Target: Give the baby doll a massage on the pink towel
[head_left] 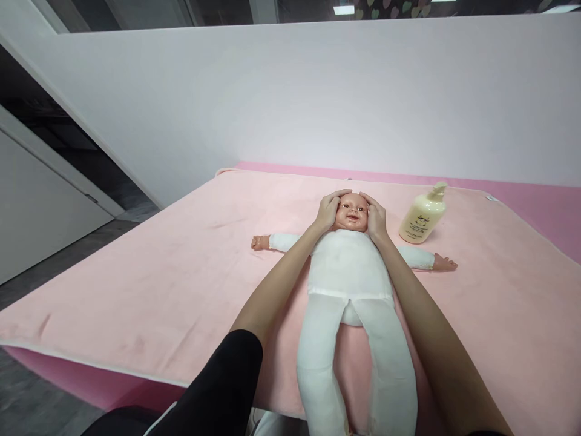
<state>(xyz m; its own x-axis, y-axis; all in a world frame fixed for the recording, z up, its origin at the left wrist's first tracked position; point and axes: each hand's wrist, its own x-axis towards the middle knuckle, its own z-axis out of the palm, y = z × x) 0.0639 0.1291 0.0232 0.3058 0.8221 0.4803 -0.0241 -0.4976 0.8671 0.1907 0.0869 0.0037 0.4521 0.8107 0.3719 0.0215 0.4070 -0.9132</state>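
Observation:
A baby doll (347, 266) in a white cloth body lies on its back on a pink blanket (172, 272), arms spread, legs toward me. My left hand (327, 211) cups the left side of the doll's head, fingers curved over its forehead. My right hand (376, 217) cups the other side of the head, fingers pressed along the temple. Both hands rest on the head (351, 212) and hold nothing else.
A cream pump bottle (423, 215) stands tilted on the blanket just right of the doll's head. A white wall (318, 103) rises behind the table. The blanket's front edge (91, 362) drops off at left; grey floor and a doorway lie to the left.

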